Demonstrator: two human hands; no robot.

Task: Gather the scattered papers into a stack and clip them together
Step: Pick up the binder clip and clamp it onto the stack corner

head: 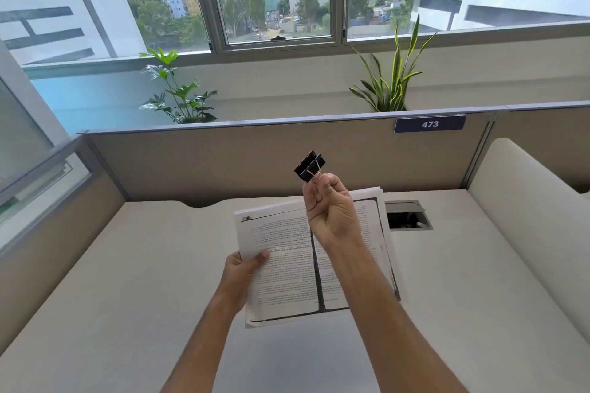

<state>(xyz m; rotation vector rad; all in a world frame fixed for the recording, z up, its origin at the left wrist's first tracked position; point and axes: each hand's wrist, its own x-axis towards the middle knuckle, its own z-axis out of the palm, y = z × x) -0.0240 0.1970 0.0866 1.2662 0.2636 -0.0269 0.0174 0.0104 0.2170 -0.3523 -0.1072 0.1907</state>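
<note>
- Black binder clip (309,166) pinched by its wire handles in the right hand (330,210), fingers curled shut around the handles; the clip is raised above the papers and touches none of them.
- Paper stack (287,252) is gathered and held off the desk by the left hand (244,268), thumb on top at the stack's 8 o'clock corner, fingers hidden beneath.
- Key relation: clip sits at 12 o'clock from the stack's centre, just past its far edge. Stack's long axis runs roughly 6 to 12 o'clock, tilted slightly; printed text reads upside down to the wearer.
- Judgement: gathering looks done, clipping not yet. Right hand is the nearer one to the far edge; the clip's mouth would need to be squeezed open and turned toward that edge (whether it gapes now, cannot tell).
- Surface: pale desk (127,281), with a cable port (408,215) at 2 o'clock of the stack, flap open.
- Room: beige partition (223,163) bearing a "473" label (430,124); two potted plants and windows behind.
</note>
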